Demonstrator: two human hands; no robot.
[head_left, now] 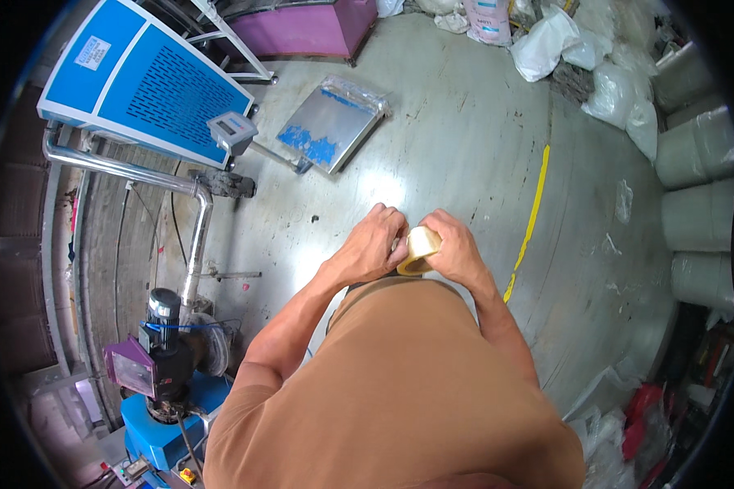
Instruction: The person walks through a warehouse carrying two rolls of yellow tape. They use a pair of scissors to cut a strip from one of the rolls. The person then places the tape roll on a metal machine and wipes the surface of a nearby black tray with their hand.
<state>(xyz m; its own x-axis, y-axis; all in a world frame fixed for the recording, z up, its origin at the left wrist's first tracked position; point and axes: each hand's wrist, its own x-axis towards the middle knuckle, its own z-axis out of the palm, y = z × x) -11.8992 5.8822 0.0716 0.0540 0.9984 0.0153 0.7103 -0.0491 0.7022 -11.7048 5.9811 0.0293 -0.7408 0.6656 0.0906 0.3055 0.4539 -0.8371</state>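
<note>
Tape roll (422,242) clamped in right hand (457,251), just beyond brown shirt (440,359). Left hand (375,243) curled close beside roll; cannot tell whether gripping tape. Seems to be working at loose end; probably calls next for firm hold and steady pull.

Your view is bright, with white glare pooling on the grey floor (448,130) just ahead of you and highlights running along the metal pipe (126,169). The far left and lower right sit dimmer. Fisheye distortion bends straight edges, black rings the picture, and the tape roll (423,241) looks pale on top.
</note>
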